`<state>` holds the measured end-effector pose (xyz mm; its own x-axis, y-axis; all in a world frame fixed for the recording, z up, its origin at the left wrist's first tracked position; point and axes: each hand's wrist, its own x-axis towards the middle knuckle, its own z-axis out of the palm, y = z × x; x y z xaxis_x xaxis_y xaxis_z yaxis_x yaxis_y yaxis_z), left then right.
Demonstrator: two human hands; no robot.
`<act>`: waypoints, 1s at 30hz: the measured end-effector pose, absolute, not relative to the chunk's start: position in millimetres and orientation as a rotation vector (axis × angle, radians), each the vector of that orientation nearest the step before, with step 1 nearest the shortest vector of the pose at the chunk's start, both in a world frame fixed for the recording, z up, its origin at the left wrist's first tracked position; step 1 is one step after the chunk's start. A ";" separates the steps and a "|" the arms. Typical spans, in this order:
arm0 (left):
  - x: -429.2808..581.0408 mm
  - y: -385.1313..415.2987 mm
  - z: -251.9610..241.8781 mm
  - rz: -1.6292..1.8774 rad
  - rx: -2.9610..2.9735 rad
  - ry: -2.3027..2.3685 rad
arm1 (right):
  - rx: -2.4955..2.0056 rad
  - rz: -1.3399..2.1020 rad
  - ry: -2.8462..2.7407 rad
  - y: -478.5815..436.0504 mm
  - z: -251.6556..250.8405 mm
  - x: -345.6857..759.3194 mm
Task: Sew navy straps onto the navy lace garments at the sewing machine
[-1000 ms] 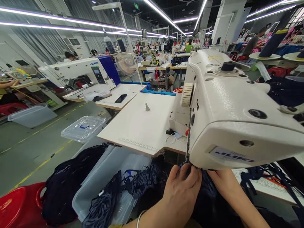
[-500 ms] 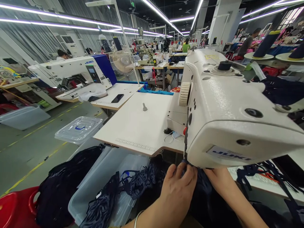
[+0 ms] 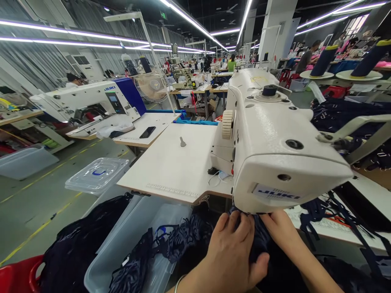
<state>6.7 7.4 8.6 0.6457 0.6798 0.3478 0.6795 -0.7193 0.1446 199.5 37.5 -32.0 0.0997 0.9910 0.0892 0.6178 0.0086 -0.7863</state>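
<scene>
A white JUKI sewing machine [image 3: 287, 162] stands in front of me with its head over my hands. Beneath the head, dark navy fabric [image 3: 260, 240] hangs bunched. My left hand [image 3: 230, 248], a bracelet at its wrist, has its fingers curled over this fabric by the needle area, thumb out to the side. On the other side my right hand [image 3: 278, 226] grips the fabric edge, its fingertips partly hidden under the machine head. The needle and presser foot cannot be made out.
A clear plastic bin [image 3: 104, 248] with navy strappy pieces [image 3: 180, 238] stands at lower left, beside a red container [image 3: 21, 274]. The white table [image 3: 171, 162] bears a small metal piece [image 3: 182, 142]. Navy straps [image 3: 339, 215] lie at right; a phone [image 3: 148, 132] lies farther back.
The view has turned slightly right, so the machine sits farther left. My left thumb now shows, stuck out to the right; both hands stay at the fabric under the machine head.
</scene>
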 end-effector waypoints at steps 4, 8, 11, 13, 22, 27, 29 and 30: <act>4.6 6.9 5.9 0.526 2.878 1.230 | -1.634 0.707 -1.567 32.1 -28.4 199.4; 2.7 8.4 -1.0 0.653 2.972 1.202 | -1.616 0.728 -1.535 25.7 -27.9 193.3; 2.2 7.0 -4.5 0.687 3.090 1.126 | -1.639 0.723 -1.519 24.7 -28.3 190.6; 2.5 4.6 -4.3 0.646 3.094 1.186 | -1.664 0.706 -1.517 25.7 -28.0 190.8; 10.0 -2.4 -2.1 0.689 3.043 1.390 | -1.769 0.575 -1.555 31.8 -24.0 190.2; 13.6 -1.0 -4.0 0.734 3.049 1.433 | -1.771 0.555 -1.606 33.8 -23.2 190.7; 14.4 -0.9 -4.5 0.753 3.043 1.447 | -1.777 0.552 -1.624 34.0 -23.2 191.1; 14.7 -1.0 -4.9 0.759 3.041 1.450 | -1.783 0.555 -1.634 34.1 -23.2 191.2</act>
<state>14.7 -1.0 -4.9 0.5615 0.6543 0.5066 0.7891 -0.6077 -0.0897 191.2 34.1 -23.2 0.1340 0.9841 0.1162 0.7100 -0.0136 -0.7041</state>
